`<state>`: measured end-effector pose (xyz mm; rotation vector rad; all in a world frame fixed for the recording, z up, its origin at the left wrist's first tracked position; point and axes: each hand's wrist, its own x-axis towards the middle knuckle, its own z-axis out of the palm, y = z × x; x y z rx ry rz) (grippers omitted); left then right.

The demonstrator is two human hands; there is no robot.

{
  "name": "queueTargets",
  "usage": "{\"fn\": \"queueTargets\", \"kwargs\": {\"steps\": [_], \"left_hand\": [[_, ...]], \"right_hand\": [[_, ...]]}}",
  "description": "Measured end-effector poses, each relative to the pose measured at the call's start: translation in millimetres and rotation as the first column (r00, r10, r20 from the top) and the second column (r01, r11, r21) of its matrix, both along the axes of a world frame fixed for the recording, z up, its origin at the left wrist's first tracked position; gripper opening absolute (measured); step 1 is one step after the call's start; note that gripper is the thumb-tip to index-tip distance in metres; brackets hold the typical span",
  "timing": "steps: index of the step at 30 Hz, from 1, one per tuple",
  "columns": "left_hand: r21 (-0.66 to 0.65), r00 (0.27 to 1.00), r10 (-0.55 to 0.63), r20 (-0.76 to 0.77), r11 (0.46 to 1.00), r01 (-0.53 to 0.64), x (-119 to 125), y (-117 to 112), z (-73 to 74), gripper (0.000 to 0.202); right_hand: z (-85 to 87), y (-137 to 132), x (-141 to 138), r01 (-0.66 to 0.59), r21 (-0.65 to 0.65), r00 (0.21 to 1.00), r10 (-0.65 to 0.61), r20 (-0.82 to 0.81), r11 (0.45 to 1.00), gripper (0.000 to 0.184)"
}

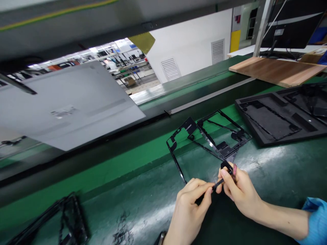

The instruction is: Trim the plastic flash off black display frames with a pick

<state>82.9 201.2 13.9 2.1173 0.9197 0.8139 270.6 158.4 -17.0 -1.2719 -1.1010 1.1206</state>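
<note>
A thin black plastic frame is tilted up off the green bench, its near corner held between both hands. My left hand pinches the frame's lower edge with closed fingers. My right hand grips the same corner from the right, thumb and fingers pressed on a small black tab. A second black frame lies flat just behind it, overlapping the first.
A black foam tray with recesses lies at the right. A wooden board with a monitor stand sits behind it. A large grey panel rests on the conveyor at the left. More black frames and scraps lie at the lower left.
</note>
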Motion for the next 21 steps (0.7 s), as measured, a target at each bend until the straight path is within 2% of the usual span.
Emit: {"fn": "queueTargets", "kwargs": {"steps": [6, 9, 13, 18, 21], "left_hand": [[-0.092, 0.998, -0.061, -0.031, 0.994, 0.058, -4.1, 3.3, 1.4, 0.022], [-0.088, 0.991, -0.066, -0.113, 0.995, 0.056, -2.1, 1.6, 0.3, 0.023], [0.013, 0.973, -0.041, -0.228, 0.999, 0.045, 1.3, -1.6, -3.7, 0.026], [0.199, 0.978, 0.01, -0.207, 0.98, 0.032, 0.1, -0.7, -20.7, 0.023], [0.25, 0.981, -0.005, -0.192, 0.967, 0.054, -3.4, 5.7, -31.1, 0.024]], "right_hand": [[0.7, -3.9, -0.7, -0.007, -0.006, 1.0, 0.007, 0.005, 1.0, 0.043], [-1.6, -5.8, -0.3, -0.008, 0.0, 1.0, 0.008, 0.023, 1.0, 0.041], [-1.6, -5.2, -0.6, -0.009, 0.028, 0.999, 0.008, 0.054, 1.0, 0.041], [-2.2, -3.1, -3.0, -0.012, 0.039, 0.998, 0.01, 0.058, 0.999, 0.045], [-5.8, -2.4, -4.4, 0.003, 0.042, 0.999, -0.005, 0.054, 0.999, 0.046]]}}
